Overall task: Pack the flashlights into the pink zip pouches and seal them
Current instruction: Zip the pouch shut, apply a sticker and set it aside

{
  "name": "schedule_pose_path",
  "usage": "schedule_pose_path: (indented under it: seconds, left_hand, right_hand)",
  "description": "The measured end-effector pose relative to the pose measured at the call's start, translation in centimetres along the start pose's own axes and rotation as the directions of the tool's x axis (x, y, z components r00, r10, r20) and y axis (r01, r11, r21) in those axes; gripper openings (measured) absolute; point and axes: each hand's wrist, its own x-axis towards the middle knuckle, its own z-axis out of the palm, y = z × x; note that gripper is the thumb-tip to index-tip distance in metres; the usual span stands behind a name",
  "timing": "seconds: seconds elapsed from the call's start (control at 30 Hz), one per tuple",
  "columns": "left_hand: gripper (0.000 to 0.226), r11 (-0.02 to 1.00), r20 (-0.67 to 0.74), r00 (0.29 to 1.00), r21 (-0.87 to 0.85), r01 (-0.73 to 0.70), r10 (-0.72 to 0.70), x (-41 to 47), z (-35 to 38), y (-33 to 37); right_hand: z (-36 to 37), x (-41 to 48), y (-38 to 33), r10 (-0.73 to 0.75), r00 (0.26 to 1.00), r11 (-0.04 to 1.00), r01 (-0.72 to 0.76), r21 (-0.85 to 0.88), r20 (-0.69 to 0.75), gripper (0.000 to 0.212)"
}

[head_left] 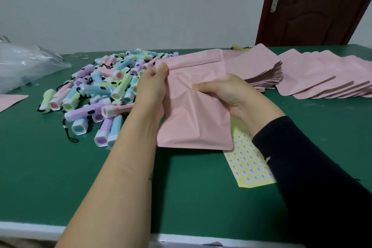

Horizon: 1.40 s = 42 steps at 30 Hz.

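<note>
Pink pouch [197, 118] held over bench [60, 177] middle: light, thin, crinkly, likely slippery. Left hand [153, 84] fingers pinch zip-strip corner; right hand [227, 94] fingers clasp right edge. Stiffer zip strip looks best hold. Flashlights [104, 90] heaped far-left.

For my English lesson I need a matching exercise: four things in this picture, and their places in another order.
1 flashlights
2 sticker sheet
3 clear bag
4 pink pouch

a far left of the table
b held in left hand and right hand
c piled left of the pouch
d flat, partly hidden by the pouch

Pairs: 1-c, 2-d, 3-a, 4-b
</note>
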Motion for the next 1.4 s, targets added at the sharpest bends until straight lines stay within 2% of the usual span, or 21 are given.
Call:
schedule_pose_path:
  seconds: [0.1, 0.17, 0.23, 0.4, 0.57, 0.73, 1.03, 1.13, 1.23, 1.33, 1.4]
  left_hand:
    - [0.019, 0.997, 0.044, 0.996, -0.006, 0.08, -0.08, 0.0, -0.2, 0.5]
    - [0.025, 0.993, 0.087, 0.989, 0.017, 0.119, -0.12, -0.2, -0.5, 0.7]
    - [0.028, 0.993, 0.135, 0.984, 0.03, 0.11, -0.113, -0.4, -0.8, 0.7]
    - [0.008, 0.997, 0.159, 0.985, -0.031, 0.075, -0.069, -0.8, -0.6, 0.6]
    - [0.022, 0.984, 0.187, 0.969, -0.035, 0.172, -0.163, -0.9, -0.6, 1.0]
    - [0.018, 0.972, 0.25, 0.942, -0.014, 0.237, -0.226, -1.4, -0.8, 1.3]
    - [0.028, 0.971, 0.175, 0.955, 0.045, 0.236, -0.24, -1.4, -0.6, 1.3]
    - [0.033, 0.98, 0.151, 0.975, 0.137, 0.142, -0.162, -1.5, -1.1, 1.5]
    - [0.033, 0.944, 0.179, 0.983, 0.315, -0.094, 0.038, -1.8, -1.7, 2.1]
    - [0.012, 0.783, 0.307, 0.943, 0.552, -0.286, 0.127, -2.1, -2.1, 2.7]
    - [0.02, 0.68, 0.351, 0.928, 0.65, -0.34, 0.128, -2.2, -2.0, 2.9]
  right_hand:
    - [-0.2, 0.0, 0.0, 0.003, 1.0, 1.0, -0.003, 0.02, 0.011, 0.027]
    - [-0.5, 0.0, 0.0, 0.006, 1.0, 0.999, -0.006, 0.034, 0.01, 0.025]
    - [-0.6, 0.1, -0.1, 0.012, 1.0, 0.999, -0.012, 0.035, 0.009, 0.028]
    - [-0.1, 0.0, 0.0, 0.025, 0.999, 0.999, -0.026, 0.032, 0.048, 0.035]
    - [-0.3, 0.1, -0.1, 0.025, 0.998, 1.0, -0.026, 0.016, 0.057, 0.035]
    - [-0.5, 0.0, -0.1, 0.044, 0.997, 0.999, -0.044, -0.007, 0.057, 0.029]
    - [-0.3, -0.3, -0.2, 0.064, 0.995, 0.998, -0.062, -0.027, 0.078, 0.027]
    - [-0.4, -0.4, -0.3, 0.081, 0.992, 0.996, -0.077, -0.042, 0.1, 0.028]
    - [-0.6, -0.5, -0.4, 0.089, 0.984, 0.994, -0.077, -0.08, 0.152, 0.03]
    - [-0.6, -0.6, -0.3, 0.087, 0.982, 0.988, -0.063, -0.142, 0.166, 0.028]
    - [-0.4, -0.6, -0.1, 0.08, 0.987, 0.978, -0.051, -0.202, 0.138, 0.028]
